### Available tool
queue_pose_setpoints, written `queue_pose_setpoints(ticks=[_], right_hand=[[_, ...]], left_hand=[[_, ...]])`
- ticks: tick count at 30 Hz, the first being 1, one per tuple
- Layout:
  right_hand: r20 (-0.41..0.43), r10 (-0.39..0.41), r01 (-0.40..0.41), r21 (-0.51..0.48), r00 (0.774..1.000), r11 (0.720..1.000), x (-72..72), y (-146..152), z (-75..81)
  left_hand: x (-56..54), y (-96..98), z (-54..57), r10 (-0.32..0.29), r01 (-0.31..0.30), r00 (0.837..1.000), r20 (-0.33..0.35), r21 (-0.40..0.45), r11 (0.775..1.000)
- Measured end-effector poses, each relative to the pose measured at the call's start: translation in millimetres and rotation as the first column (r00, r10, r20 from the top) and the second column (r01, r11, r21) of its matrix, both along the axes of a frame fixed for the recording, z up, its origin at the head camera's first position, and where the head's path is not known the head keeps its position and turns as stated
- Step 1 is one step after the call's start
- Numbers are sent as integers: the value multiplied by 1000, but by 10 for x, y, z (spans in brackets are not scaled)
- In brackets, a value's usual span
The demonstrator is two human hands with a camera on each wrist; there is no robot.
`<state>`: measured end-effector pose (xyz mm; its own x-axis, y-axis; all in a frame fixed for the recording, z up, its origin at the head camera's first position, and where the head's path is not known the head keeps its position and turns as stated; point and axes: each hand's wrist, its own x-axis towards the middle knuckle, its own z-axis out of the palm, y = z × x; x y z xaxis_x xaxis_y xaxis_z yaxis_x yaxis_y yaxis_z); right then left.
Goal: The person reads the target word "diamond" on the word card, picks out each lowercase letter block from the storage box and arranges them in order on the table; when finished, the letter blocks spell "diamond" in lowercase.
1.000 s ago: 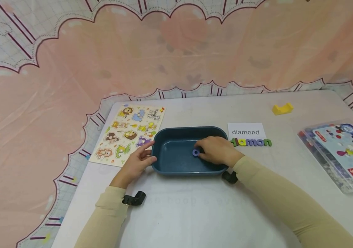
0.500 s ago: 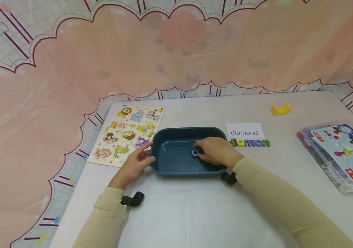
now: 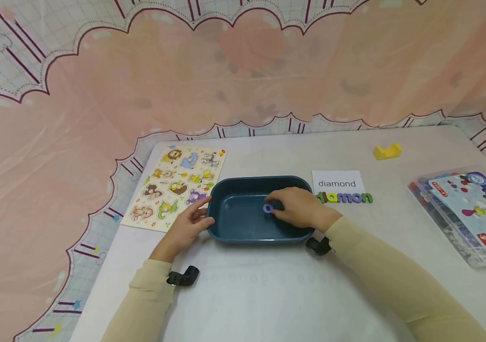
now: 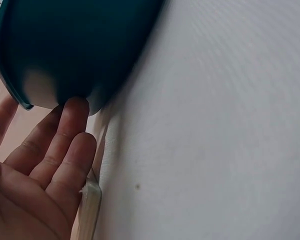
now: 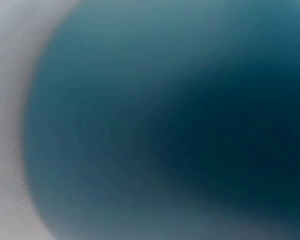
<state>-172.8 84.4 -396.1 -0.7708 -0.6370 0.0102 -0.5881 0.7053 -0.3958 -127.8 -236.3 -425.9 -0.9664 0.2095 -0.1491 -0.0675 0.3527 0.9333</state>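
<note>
In the head view a dark blue rectangular plastic basin (image 3: 243,230) sits on the white table. My left hand (image 3: 186,230) holds its left end, thumb at the rim. In the left wrist view several fingertips (image 4: 75,107) touch the outer wall. My right hand (image 3: 298,207) reaches inside the basin and pinches a small purple piece with a round hole (image 3: 267,208); the fingers hide the rest, so its full shape cannot be told. Only the basin's blurred blue surface (image 5: 90,125) fills the right wrist view. Right of the basin, colourful letters (image 3: 347,197) read "diamon", the first partly covered.
A white card (image 3: 338,178) printed "diamond" lies behind the letters. An animal puzzle board (image 3: 174,185) is at the left. On the right are a yellow curved block (image 3: 387,151) and a clear plastic case with a printed cover (image 3: 467,211). A pink patterned curtain (image 3: 243,80) hangs behind.
The right hand and the purple piece have risen slightly inside the basin, with the wrist shifted a little right. The left hand stays at the basin's left end.
</note>
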Motion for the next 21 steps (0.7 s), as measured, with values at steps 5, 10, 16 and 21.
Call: queue_pose_setpoints(ticks=[5, 10, 16, 21], right_hand=[[5, 28, -27, -76, 1000, 997, 35, 100, 120], [17, -25, 26, -82, 1000, 996, 50, 309, 277], [2, -138, 138, -68, 990, 988, 30, 752, 445], [-4, -240, 240, -18, 971, 971, 32, 1157, 501]], left_hand=[[-1, 15, -10, 3, -3, 1000, -7, -5, 1000], [-11, 24, -3, 12, -11, 1000, 6, -15, 1000], [-10, 12, 22, -26, 24, 999, -32, -58, 998], [4, -10, 45, -47, 39, 997, -55, -136, 990]])
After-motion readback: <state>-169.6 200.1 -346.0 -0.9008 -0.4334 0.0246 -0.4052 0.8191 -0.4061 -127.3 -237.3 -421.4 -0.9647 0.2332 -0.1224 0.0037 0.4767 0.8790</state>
